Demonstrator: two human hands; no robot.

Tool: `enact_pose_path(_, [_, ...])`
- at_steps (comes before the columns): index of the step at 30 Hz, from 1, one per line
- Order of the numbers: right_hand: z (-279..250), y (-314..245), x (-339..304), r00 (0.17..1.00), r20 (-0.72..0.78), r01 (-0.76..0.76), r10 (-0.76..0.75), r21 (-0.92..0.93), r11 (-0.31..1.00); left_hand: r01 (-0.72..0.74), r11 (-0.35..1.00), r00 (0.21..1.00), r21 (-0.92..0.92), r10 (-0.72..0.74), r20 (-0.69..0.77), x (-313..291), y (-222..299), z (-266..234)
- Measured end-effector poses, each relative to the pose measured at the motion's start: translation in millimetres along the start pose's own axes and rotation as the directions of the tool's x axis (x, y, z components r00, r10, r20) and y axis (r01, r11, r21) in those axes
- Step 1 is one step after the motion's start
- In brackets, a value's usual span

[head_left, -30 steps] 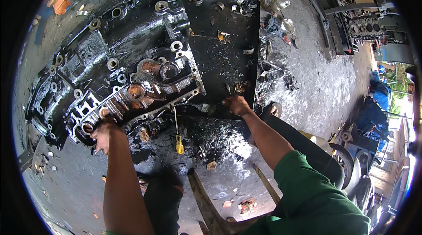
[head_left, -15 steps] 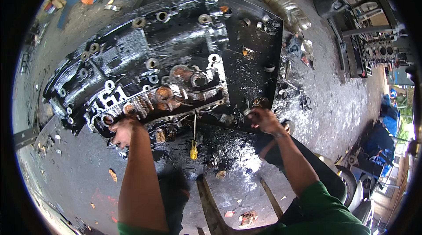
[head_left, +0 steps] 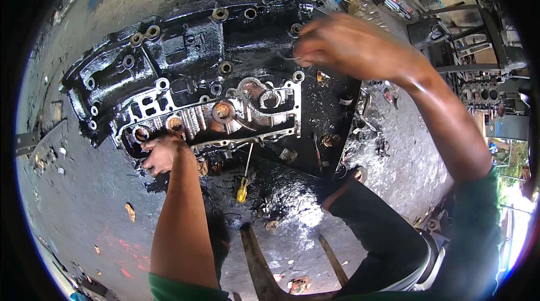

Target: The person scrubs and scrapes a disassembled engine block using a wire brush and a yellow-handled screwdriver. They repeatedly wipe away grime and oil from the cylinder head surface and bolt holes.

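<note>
Well — left hand [head_left: 162, 155] at edge of casting [head_left: 209, 116]

The person's left hand [head_left: 162, 155] is bare, its fingers smudged with dark grime; the right hand [head_left: 349, 45] is bare too, its details softened by blur. Behind the left hand, a plain green sleeve [head_left: 180, 287] begins past the bare forearm [head_left: 183, 228]. Behind the right hand, a matching green sleeve [head_left: 472, 216] hangs loosely around the upper arm, its hem near the elbow. Between the two arms, dark trousers [head_left: 388, 233] cover the legs, the fabric smooth and seemingly unpatterned.
</note>
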State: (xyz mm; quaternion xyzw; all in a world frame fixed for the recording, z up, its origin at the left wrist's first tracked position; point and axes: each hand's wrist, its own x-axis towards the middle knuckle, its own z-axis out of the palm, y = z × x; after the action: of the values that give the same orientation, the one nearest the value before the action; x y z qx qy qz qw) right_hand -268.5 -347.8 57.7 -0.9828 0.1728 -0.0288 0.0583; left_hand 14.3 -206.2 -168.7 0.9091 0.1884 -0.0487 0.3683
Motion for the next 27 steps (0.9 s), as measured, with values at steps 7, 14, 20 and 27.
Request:
enact_pose_path(7, [7, -10, 54, 0.942, 0.334, 0.033, -0.007, -0.074, 0.997, 0.080, 0.997, 0.996, 0.020, -0.079, -0.035, 1, 2, 5])
enact_pose_path(14, [32, -12, 33, 0.984, 0.147, 0.125, -0.096, -0.200, 0.972, 0.067, 0.997, 0.996, 0.031, -0.065, -0.061, 0, 0, 9])
enact_pose_path(20, [53, -38, 26, 0.899, 0.307, -0.243, 0.312, -0.244, 0.939, 0.070, 0.996, 0.994, 0.051, -0.065, -0.084, 3, -1, 8])
enact_pose_path(27, [63, -35, 7, 0.929, 0.183, -0.267, 0.320, -0.265, 0.927, 0.063, 0.997, 0.997, 0.040, -0.061, -0.040, 1, -3, 6])
